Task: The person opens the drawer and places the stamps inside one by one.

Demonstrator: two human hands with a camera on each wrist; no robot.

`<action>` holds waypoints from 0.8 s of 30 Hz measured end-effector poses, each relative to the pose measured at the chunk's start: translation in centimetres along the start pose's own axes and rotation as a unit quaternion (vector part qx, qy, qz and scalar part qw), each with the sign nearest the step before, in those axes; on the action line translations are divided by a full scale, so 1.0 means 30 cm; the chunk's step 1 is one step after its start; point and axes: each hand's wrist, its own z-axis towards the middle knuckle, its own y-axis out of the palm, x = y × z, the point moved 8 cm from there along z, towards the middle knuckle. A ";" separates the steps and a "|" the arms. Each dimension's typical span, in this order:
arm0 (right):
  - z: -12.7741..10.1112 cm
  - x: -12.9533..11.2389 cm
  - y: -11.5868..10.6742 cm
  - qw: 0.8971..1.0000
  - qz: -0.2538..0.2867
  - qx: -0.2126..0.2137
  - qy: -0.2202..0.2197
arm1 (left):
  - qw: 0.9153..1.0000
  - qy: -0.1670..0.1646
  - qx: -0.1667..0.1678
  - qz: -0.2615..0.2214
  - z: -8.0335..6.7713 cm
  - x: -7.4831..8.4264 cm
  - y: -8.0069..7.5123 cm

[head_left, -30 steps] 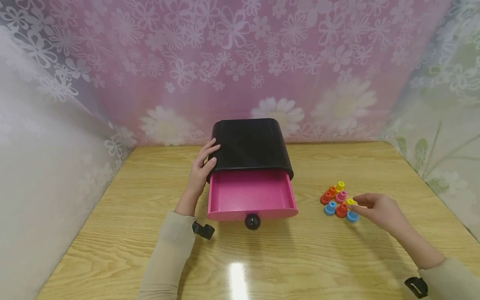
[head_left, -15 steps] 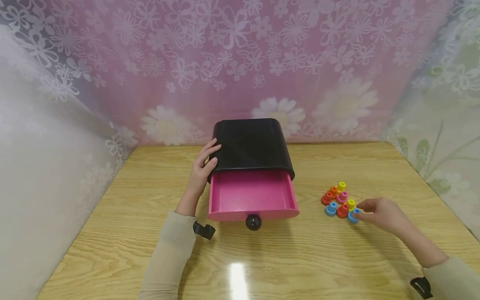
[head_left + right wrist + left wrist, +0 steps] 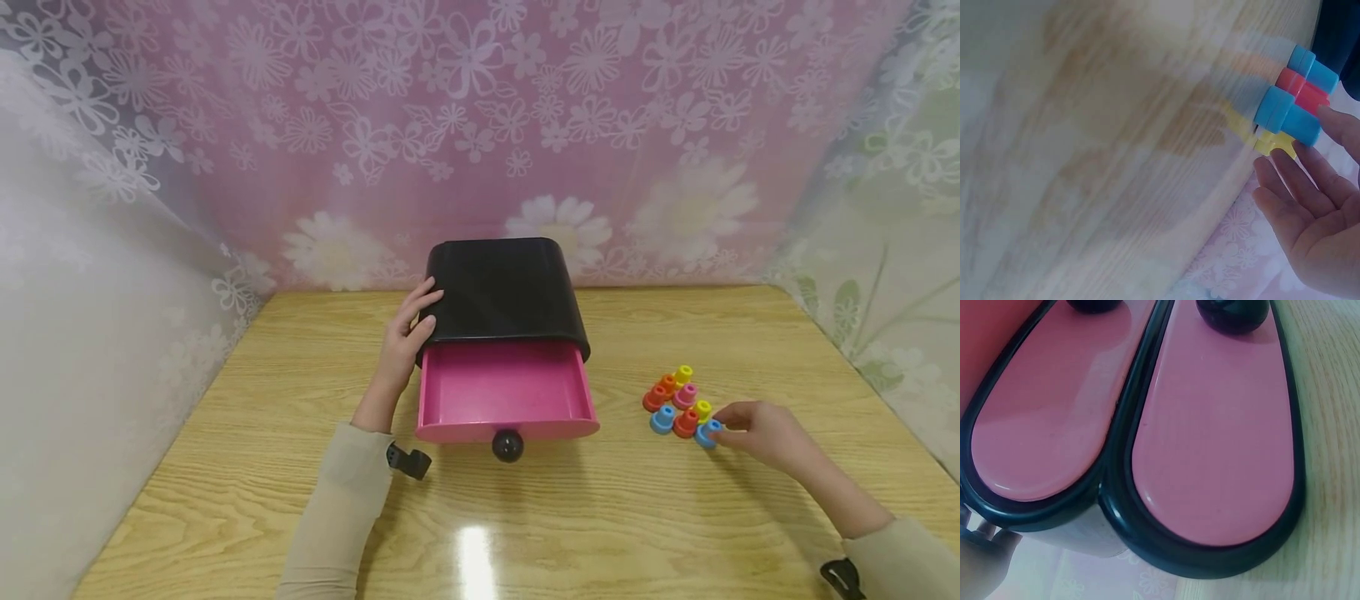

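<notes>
- Right hand [image 3: 768, 435]: thumb and index finger pinch the narrow upper end of the near-right blue peg [image 3: 705, 437]; other fingers extended.
- That peg stands upright on the wooden table [image 3: 600, 517], at the near right of the peg cluster.
- Immediate neighbours: near red peg [image 3: 686, 423] on its left, near yellow peg [image 3: 702, 409] just behind.
- Rest of cluster: second blue peg [image 3: 662, 420] at near left, left red peg [image 3: 654, 398], orange peg [image 3: 667, 385], pink peg [image 3: 685, 397], far yellow peg [image 3: 683, 376].
- Left hand [image 3: 401, 343]: fingers spread and laid against the left side of the black box [image 3: 506, 292], not clenched.
- Pink drawer [image 3: 510, 387] sticks out of the box toward the near side, black knob [image 3: 507, 446] on its front. Well left of the pegs.
- Left wrist view: two pink fronts [image 3: 1213, 437], black rims.
- Far side: pink floral curtain [image 3: 480, 192].
</notes>
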 end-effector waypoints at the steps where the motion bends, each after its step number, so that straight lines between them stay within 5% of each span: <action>1: 0.000 0.001 0.001 1.000 0.001 0.000 0.000 | 1.000 0.000 0.000 0.000 0.000 0.000 0.000; 10: -0.004 0.003 -0.007 1.000 0.006 0.001 0.007 | 1.000 0.004 -0.001 0.001 -0.003 -0.001 -0.001; 24: -0.047 -0.086 -0.118 0.999 0.017 0.045 -0.004 | 1.000 -0.003 0.004 0.009 0.001 -0.003 -0.001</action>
